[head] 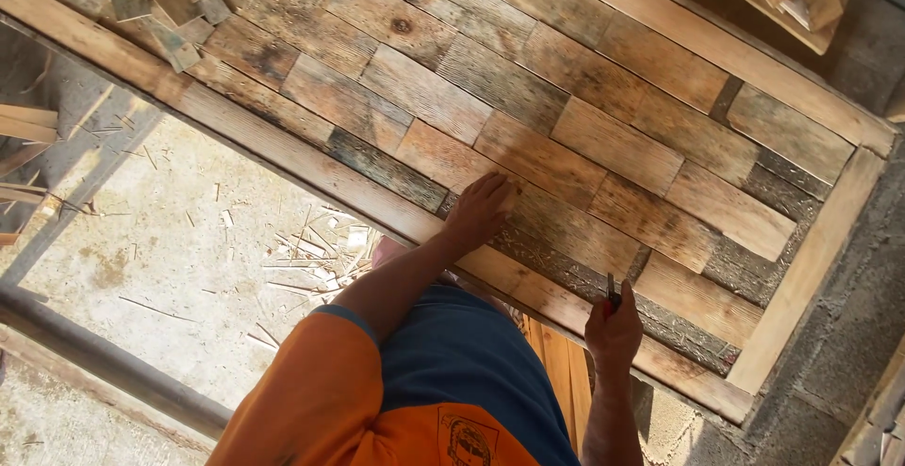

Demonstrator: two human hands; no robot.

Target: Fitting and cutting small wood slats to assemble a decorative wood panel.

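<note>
Though partly hidden, perhaps a pencil (613,292).

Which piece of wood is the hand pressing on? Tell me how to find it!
Find the big framed panel of patchwork wood pieces. Near its lower edge, the left hand lies flat on an orange-brown plank. A dark, rough strip lies beside it, toward the frame.
</note>
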